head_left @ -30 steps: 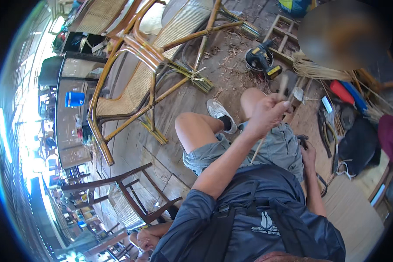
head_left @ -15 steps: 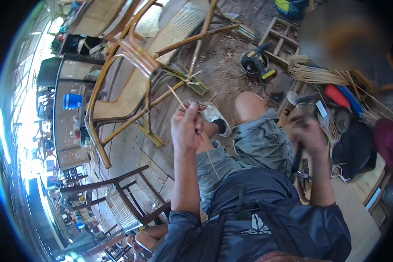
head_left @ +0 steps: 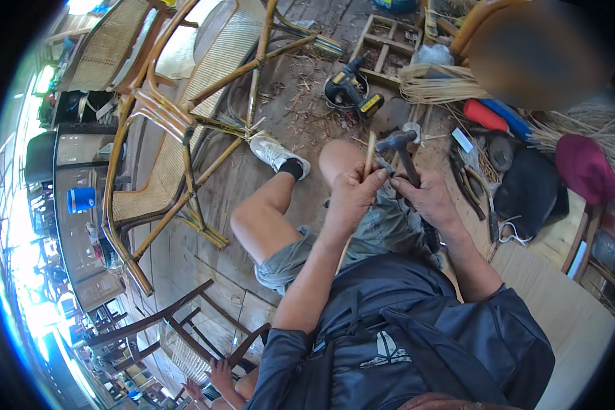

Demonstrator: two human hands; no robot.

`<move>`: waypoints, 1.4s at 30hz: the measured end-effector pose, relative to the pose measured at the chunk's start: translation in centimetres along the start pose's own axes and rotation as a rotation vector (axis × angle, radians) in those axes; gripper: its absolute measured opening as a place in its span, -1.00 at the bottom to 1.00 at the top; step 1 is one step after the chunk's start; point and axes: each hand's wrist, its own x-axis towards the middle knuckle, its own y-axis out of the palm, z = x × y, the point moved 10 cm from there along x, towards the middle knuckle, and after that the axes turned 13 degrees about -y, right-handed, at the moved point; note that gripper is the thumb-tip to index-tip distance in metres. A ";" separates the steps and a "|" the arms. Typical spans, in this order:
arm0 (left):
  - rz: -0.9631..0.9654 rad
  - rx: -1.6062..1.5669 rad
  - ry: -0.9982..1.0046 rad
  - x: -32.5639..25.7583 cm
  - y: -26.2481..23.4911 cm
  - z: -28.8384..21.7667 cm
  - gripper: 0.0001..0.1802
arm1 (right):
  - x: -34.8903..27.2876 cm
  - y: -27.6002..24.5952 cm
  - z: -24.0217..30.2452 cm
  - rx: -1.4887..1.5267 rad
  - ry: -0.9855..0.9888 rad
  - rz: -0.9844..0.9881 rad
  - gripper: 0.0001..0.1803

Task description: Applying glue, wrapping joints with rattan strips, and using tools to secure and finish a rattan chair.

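In front of my lap, my left hand (head_left: 354, 199) is closed around a thin pale cane strip (head_left: 370, 152). One end of the strip stands up past my thumb, and the rest runs down below the hand toward my shorts. Just to the right, my right hand (head_left: 430, 202) grips a hammer (head_left: 398, 141) by its dark handle, head upward. The hammer head is close beside the strip's upper end; whether they touch I cannot tell. My two thumbs nearly meet.
A rattan lounge chair (head_left: 184, 123) lies to the left. A cordless drill (head_left: 354, 87) rests in a small bucket ahead. Pliers (head_left: 466, 186), a black cap (head_left: 526, 198) and cane bundles (head_left: 444, 83) are on the right. Another person's hand (head_left: 220, 374) shows by a wooden chair (head_left: 184, 321).
My hands have come together, the left bringing the cane strip rightward and the strip turning more upright. My right hand, blurred before, now clearly holds the hammer. The scene has shifted left in view.
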 end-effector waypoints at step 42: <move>-0.200 1.084 0.675 10.5 7.8 -8.8 -0.76 | -1.3 -13.5 -5.5 0.078 0.170 -0.550 -0.80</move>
